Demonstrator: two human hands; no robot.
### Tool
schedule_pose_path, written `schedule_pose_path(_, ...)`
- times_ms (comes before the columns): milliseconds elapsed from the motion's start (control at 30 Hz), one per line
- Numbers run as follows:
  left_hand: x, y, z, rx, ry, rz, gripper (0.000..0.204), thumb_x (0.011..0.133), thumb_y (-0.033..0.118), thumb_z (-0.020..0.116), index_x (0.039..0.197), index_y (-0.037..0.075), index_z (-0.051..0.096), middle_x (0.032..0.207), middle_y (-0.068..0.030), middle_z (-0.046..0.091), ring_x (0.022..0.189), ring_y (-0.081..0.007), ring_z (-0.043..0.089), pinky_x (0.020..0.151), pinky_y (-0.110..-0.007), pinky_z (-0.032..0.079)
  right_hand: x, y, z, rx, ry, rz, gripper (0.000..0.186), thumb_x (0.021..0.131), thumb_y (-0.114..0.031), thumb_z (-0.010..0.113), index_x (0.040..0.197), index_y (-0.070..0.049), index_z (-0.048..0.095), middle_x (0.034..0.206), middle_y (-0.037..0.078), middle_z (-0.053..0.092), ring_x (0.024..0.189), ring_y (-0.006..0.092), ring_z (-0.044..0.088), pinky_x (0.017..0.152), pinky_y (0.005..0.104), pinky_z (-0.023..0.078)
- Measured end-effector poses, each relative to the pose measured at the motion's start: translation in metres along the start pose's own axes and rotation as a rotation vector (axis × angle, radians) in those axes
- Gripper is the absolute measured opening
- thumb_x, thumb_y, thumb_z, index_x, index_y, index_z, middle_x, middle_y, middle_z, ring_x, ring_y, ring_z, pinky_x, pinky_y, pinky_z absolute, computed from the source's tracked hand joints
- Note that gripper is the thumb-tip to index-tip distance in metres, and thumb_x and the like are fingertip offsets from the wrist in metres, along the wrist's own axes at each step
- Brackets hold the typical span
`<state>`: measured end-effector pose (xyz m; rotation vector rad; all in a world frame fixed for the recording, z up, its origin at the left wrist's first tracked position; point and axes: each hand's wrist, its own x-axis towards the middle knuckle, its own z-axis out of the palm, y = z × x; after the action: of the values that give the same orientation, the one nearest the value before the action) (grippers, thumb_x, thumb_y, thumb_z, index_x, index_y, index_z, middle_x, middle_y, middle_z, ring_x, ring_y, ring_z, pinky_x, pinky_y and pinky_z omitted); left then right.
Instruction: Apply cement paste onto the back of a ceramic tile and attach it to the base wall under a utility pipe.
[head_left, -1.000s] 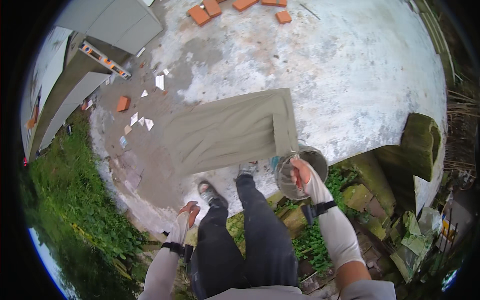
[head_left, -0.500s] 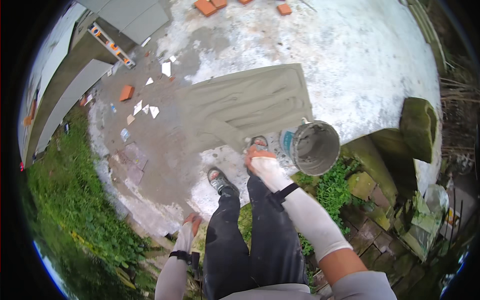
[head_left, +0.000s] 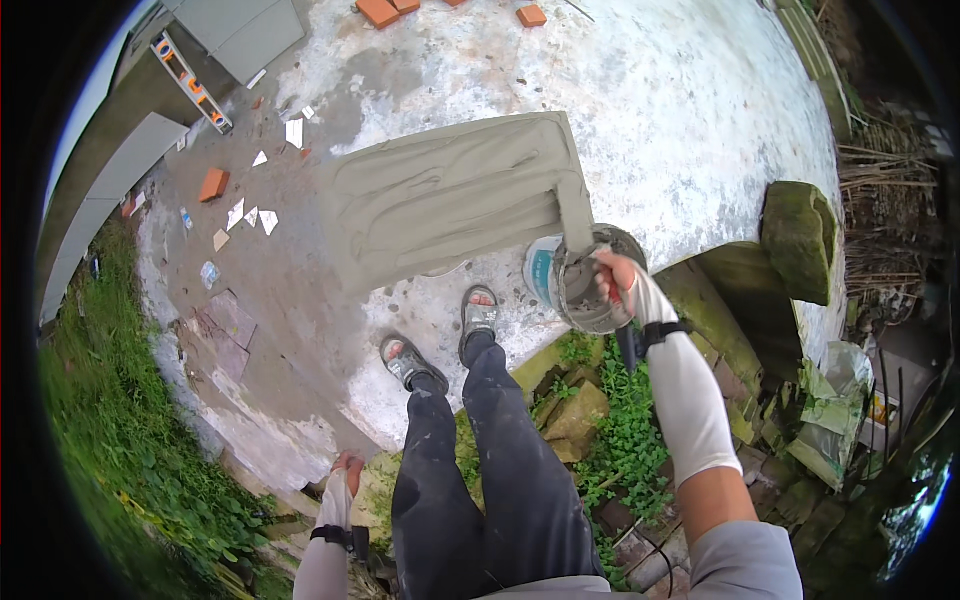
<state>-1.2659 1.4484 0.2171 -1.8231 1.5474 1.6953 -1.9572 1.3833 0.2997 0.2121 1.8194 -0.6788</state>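
My right hand (head_left: 617,282) is closed around a trowel's handle, a bit of red showing between the fingers. The trowel (head_left: 573,212) has a long flat blade coated in grey mortar, and lies across the far rim of a bucket (head_left: 541,268). That bucket is pale with a blue-green label and smeared inside with mortar. Left of it, a rectangular bed of wet mortar (head_left: 450,195) spreads over the ground, ridged by strokes. Low beside my left leg hangs my left hand (head_left: 347,472), holding nothing, fingers loosely stretched out.
Broken white tile pieces (head_left: 237,214), an orange brick (head_left: 213,184) and a spirit level (head_left: 190,82) lie to the left. More bricks (head_left: 378,12) sit at the far edge. Mossy stone blocks (head_left: 798,240) and green plants (head_left: 630,430) border the right side.
My right hand and the trowel have swung right from near my foot to the bucket. The mortar near my feet has been smoothed. The view has shifted slightly.
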Motion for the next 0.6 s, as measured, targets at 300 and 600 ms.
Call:
schedule_pose_path(300, -0.009, 0.052, 0.008, -0.133, 0.013, 0.01, 0.037, 0.087, 0.026, 0.059, 0.115, 0.001, 0.058, 0.098, -0.0169, 0.066, 0.091, -0.0255, 0.063, 0.081, -0.035, 0.048, -0.038, 0.097, 0.145, 0.173, -0.489, -0.024, 0.029, 0.092, -0.038, 0.054, 0.082, -0.011, 0.049, 0.056, 0.002, 0.05, 0.044, 0.0118, 0.047, 0.041, 0.0269, 0.039)
schedule_pose_path(600, -0.009, -0.03, -0.003, -0.083, 0.052, 0.036, 0.037, 0.085, 0.026, 0.059, 0.113, 0.002, 0.06, 0.084, -0.0147, 0.064, 0.078, -0.0231, 0.06, 0.072, -0.035, 0.046, -0.038, 0.067, 0.077, -1.381, 0.291, -1.049, 0.033, 0.091, -0.032, 0.052, 0.098, 0.001, 0.053, 0.068, 0.017, 0.062, 0.059, 0.0327, 0.061, 0.053, 0.0467, 0.049)
